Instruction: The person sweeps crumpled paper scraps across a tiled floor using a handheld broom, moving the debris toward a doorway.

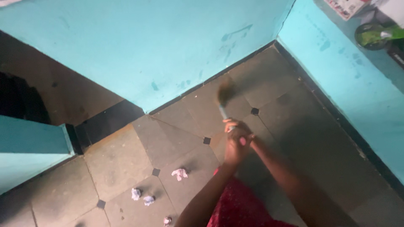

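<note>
Head view, looking down. Turquoise walls (139, 50) meet the floor (294, 138) along a dark skirting band; the floor is laid in grey tiles with small black diamond insets. A lower turquoise ledge (29, 147) stands at the floor's left edge, with a dark opening behind it. Both forearms reach in from the bottom edge above a red patterned garment (240, 206). The left hand (232, 149) and right hand (243, 136) are clasped together near the floor's centre, both closed around the pale blue handle of a broom (224, 101). The broom slants up and away towards the wall corner, its dark bristle head blurred, just short of the skirting. Four crumpled paper scraps lie near the floor's bottom-left: one pinkish (180, 173) just left of the left forearm, two bluish (142, 196) side by side beyond it, and one (167, 220) at the bottom edge.
</note>
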